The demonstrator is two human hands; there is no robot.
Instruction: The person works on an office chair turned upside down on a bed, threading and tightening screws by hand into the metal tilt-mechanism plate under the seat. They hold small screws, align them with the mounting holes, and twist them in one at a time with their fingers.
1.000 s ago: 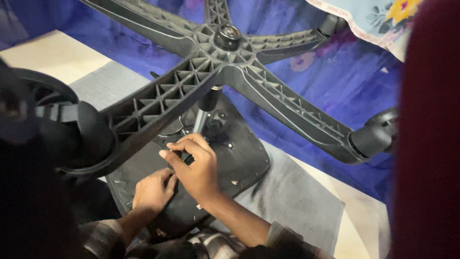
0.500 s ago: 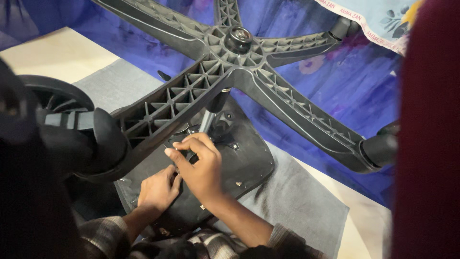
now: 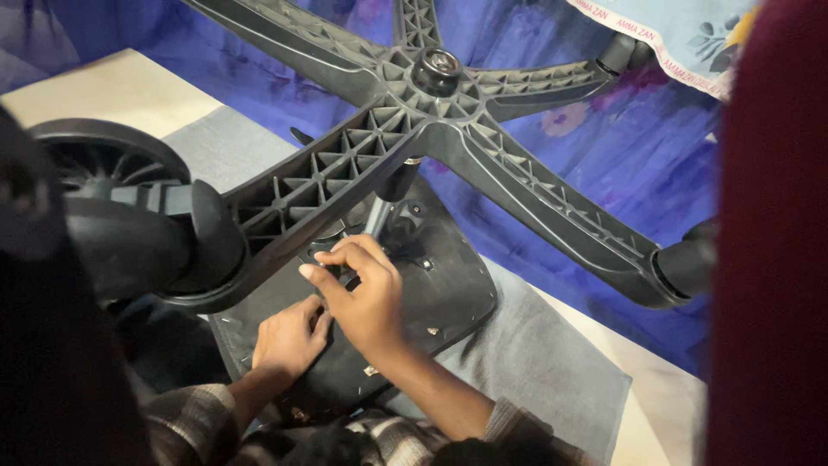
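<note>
Office chair upside down, w/ its black five-arm star base (image 3: 483, 151) filling the far and centre of the view, ribbed underside up, hub cap at the middle. Metal gas-lift column (image 3: 379, 216) runs from the hub down to the black seat underside plate (image 3: 448, 285), which lies on a grey cloth (image 3: 535, 362) over blue floral fabric (image 3: 621, 164). Right hand (image 3: 362, 298) sits on the plate just near the foot of the column, fingers curled and pinched together at the mechanism under the near-left base arm; it hides whatever is between the fingertips, so can't tell what it has hold of, if anything. Left hand (image 3: 289, 336) is just left of and nearer than the right, touching it, fingers bent down against the plate; grip looks loosely closed but can't tell if it holds anything. Both forearms come in from the near edge, plaid sleeves at the bottom. Black caster wheel (image 3: 138, 233) at the end of the near-left arm, left of both hands, close to the camera; another caster (image 3: 690, 263) at the right arm's end. Dark red blurred shape fills the right edge. A few small screws show on the plate right of the hands.
</note>
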